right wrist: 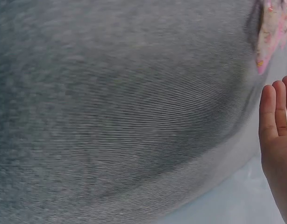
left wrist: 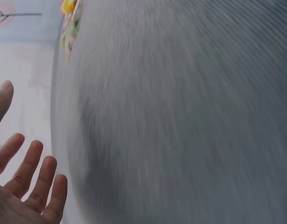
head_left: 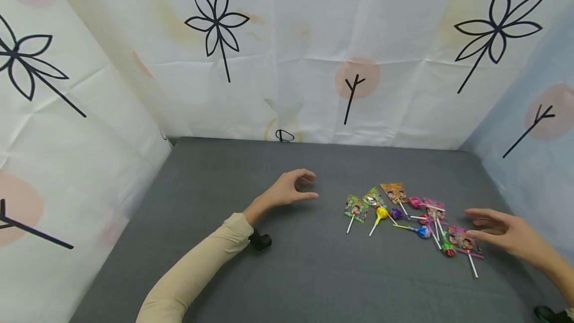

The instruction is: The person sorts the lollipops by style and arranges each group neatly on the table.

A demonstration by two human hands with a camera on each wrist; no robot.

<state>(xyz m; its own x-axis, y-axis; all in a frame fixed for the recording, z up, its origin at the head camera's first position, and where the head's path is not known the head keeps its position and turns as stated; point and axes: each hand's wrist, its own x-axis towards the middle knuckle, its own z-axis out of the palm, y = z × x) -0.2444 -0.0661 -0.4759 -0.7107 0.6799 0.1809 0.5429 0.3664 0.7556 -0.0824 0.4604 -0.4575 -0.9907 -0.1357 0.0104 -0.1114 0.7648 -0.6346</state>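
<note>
so the left hand [head_left: 289,188] is hovering over the gray table [head_left: 314,273], fingers loosely bent, holding nothing. right hand [head_left: 511,231] is hanging relaxed and empty by the pink packet [head_left: 466,244]; can't tell if the thumb's touching it. the lollipops [head_left: 381,213] are lying in a loose cluster between the hands, wrappers hiding the candy, sticks poking out, some overlapping. wrist views are cutting both hands off, and the left one's blurring the candy.

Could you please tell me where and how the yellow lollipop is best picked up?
I would pinch the yellow lollipop by its white stick, probably coming from the person's side: the stick points roughly that way over bare gray cloth, while the round head sits close by a green wrapper.
</note>
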